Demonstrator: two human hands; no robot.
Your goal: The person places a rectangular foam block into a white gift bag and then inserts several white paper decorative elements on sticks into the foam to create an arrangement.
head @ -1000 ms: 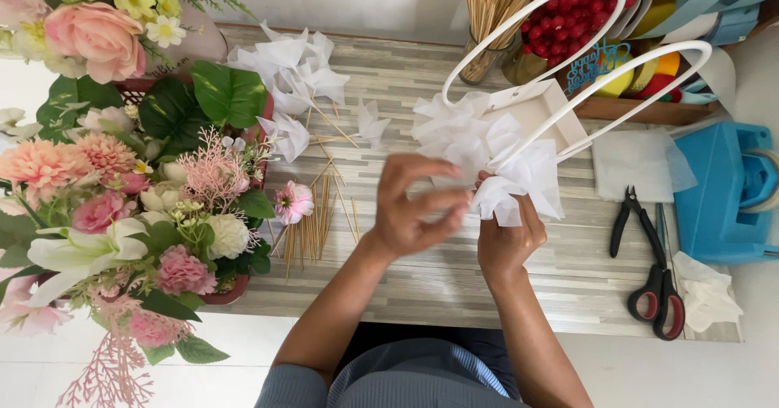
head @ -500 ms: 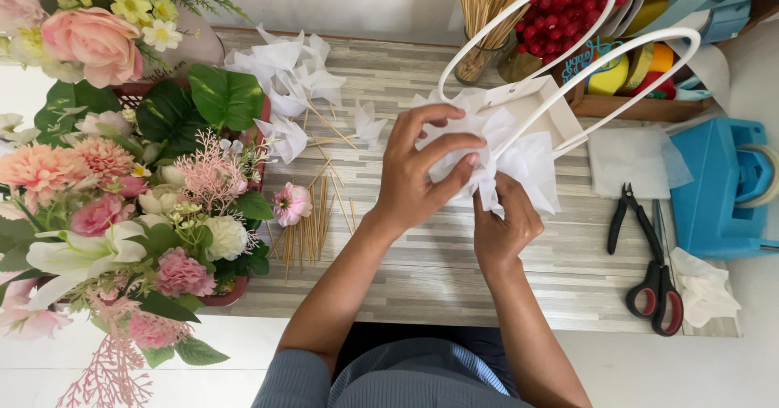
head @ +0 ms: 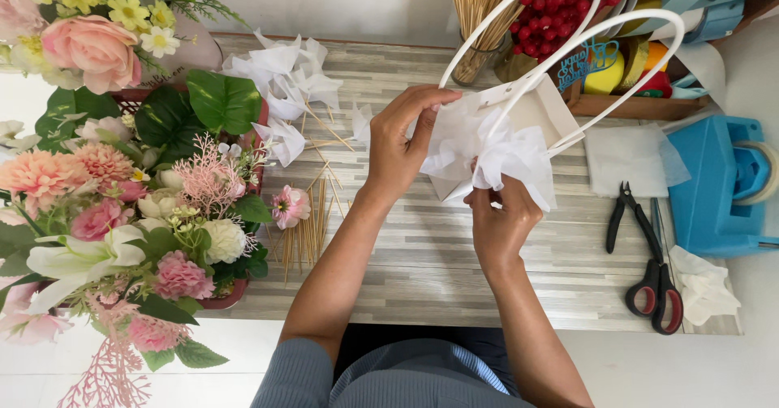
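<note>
left hand raised over the wood-grain surface, fingers curled and pinching the upper edge of the white tissue paper at the mouth of the small white gift bag; grip closed on the paper. right hand lower and nearer the body, fingertips pinched on the bottom of the same tissue bunch, grip clamped there too. bag tilted on its side near the middle of the surface, two long white loop handles arching up and away toward the far edge, tissue spilling out of the opening between the two hands.

to the left, a big arrangement of artificial flowers in pink, peach, cream and yellow with broad green leaves, in a red basket partly hidden beneath. just beside it, thin wooden skewers fanned flat on the surface, and more folded white tissue pieces lying farther back. behind the bag, a glass of upright sticks and a cluster of red berries. to the right, a folded white sheet, black pliers, red-handled scissors, a crumpled white scrap, and a blue tape dispenser at the edge, well apart from both hands.
</note>
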